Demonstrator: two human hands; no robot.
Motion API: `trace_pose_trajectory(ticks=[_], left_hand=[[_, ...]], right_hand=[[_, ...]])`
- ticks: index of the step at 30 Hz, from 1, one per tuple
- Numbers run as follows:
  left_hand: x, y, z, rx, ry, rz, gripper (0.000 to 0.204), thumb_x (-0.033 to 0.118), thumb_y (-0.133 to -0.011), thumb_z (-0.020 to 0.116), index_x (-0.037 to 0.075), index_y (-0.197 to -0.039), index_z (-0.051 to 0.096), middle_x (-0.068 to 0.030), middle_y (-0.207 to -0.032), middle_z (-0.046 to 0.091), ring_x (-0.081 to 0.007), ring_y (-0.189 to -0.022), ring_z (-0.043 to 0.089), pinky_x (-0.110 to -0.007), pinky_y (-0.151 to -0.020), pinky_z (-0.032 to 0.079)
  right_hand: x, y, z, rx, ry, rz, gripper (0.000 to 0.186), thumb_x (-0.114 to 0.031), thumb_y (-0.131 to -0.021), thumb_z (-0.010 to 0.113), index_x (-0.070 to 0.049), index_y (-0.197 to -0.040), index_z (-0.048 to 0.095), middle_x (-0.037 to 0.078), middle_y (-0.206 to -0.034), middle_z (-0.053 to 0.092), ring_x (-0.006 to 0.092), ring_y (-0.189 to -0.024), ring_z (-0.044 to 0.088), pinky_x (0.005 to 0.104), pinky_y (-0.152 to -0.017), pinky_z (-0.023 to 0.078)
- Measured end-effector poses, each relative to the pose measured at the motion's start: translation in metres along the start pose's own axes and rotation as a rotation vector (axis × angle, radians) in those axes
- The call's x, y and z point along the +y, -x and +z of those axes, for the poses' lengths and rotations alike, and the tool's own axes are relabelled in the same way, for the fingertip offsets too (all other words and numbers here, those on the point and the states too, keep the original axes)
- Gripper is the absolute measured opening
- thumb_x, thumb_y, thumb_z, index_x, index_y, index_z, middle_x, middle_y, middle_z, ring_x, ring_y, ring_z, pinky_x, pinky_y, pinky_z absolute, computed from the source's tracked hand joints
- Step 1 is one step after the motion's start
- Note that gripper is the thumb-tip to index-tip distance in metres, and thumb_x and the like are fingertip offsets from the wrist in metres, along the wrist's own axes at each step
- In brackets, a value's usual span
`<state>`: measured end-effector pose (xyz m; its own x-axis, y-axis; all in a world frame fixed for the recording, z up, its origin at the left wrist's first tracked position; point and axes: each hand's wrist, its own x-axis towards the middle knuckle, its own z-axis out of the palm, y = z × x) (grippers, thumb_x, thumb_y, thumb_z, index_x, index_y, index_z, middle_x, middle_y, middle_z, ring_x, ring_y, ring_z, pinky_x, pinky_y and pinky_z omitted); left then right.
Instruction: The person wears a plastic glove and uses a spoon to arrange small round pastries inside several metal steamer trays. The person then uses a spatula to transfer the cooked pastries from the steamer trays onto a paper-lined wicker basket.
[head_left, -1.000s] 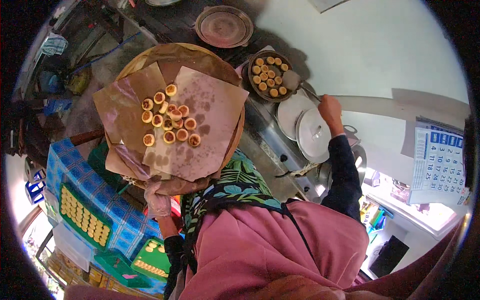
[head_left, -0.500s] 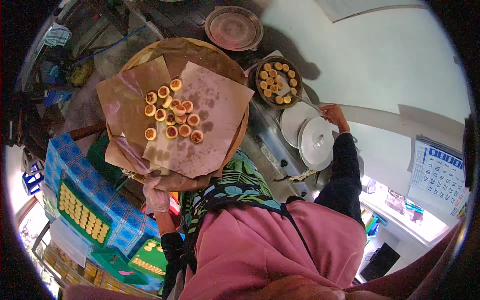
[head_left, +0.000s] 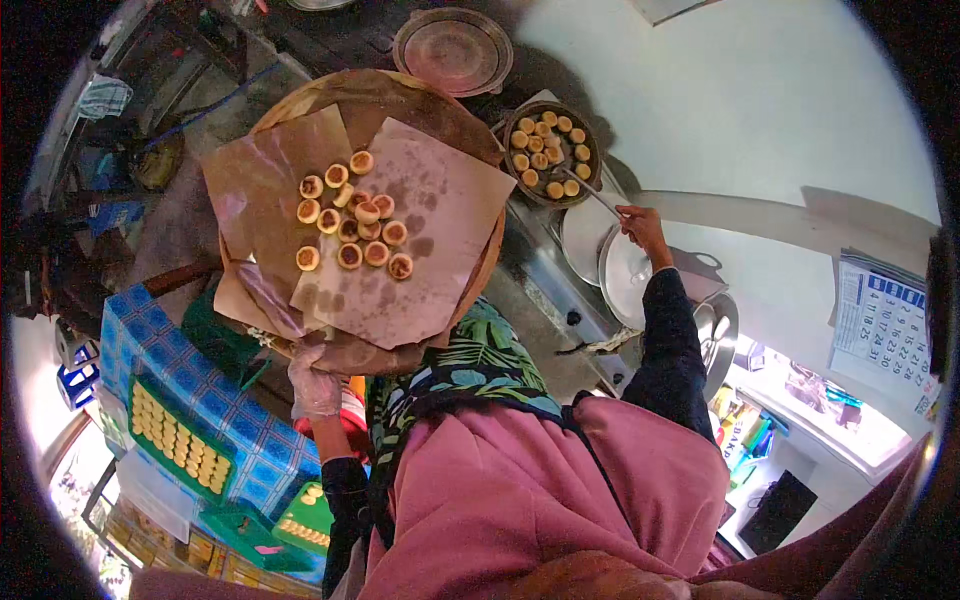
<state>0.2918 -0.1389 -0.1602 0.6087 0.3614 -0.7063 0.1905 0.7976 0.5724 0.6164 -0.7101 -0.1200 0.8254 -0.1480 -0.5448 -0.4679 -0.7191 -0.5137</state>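
Observation:
My left hand (head_left: 314,388), in a clear plastic glove, is closed on the near edge of a large round tray (head_left: 285,108) lined with brown paper (head_left: 420,190). Several small round browned cakes (head_left: 349,255) lie on the paper, some overlapping. At the right, my bare right hand (head_left: 643,232) grips the handle of a thin metal utensil (head_left: 598,197). Its end reaches among several pale-gold cakes (head_left: 521,140) in a round dark pan (head_left: 594,172) on the stove; the exact shape of that end is unclear.
Pale round lids (head_left: 622,285) lie by the pan, below my right hand. A wide empty-looking pan (head_left: 455,50) stands beyond. At lower left, a blue checked tablecloth (head_left: 210,370) bears green trays (head_left: 228,470) of pale rounds. A white wall (head_left: 760,130) borders the right.
My right hand has moved left, pushing the utensil's end farther in among the cakes in the pan. The left hand still holds the tray. The whole view has shifted slightly.

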Motion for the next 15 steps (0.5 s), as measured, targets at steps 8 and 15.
trace_pose_trajectory(ticks=[8, 15], left_hand=[[-0.008, -0.008, -0.031, -0.128, -0.15, 0.168, 0.033, 0.008, -0.07, 0.058, -0.002, -0.101, 0.06, -0.0097, -0.101, 0.062, -0.0221, -0.098, 0.059, -0.034, -0.09, 0.046], [-0.01, -0.027, -0.047, -0.068, -0.348, 0.286, 0.013, 0.006, -0.068, 0.061, 0.0, -0.079, 0.064, -0.0085, -0.088, 0.064, -0.0217, -0.088, 0.06, -0.031, -0.086, 0.046]], right_hand=[[0.001, 0.033, -0.011, 0.006, 0.004, 0.059, 0.025, -0.008, -0.081, 0.065, -0.009, -0.105, 0.071, 0.003, -0.058, 0.06, 0.0075, -0.042, 0.048, 0.0231, -0.037, 0.037], [-0.062, 0.111, -0.055, 0.055, 0.146, -0.213, 0.03, -0.002, -0.079, 0.06, -0.006, -0.106, 0.07, -0.001, -0.062, 0.057, 0.0045, -0.047, 0.044, 0.021, -0.041, 0.034]])
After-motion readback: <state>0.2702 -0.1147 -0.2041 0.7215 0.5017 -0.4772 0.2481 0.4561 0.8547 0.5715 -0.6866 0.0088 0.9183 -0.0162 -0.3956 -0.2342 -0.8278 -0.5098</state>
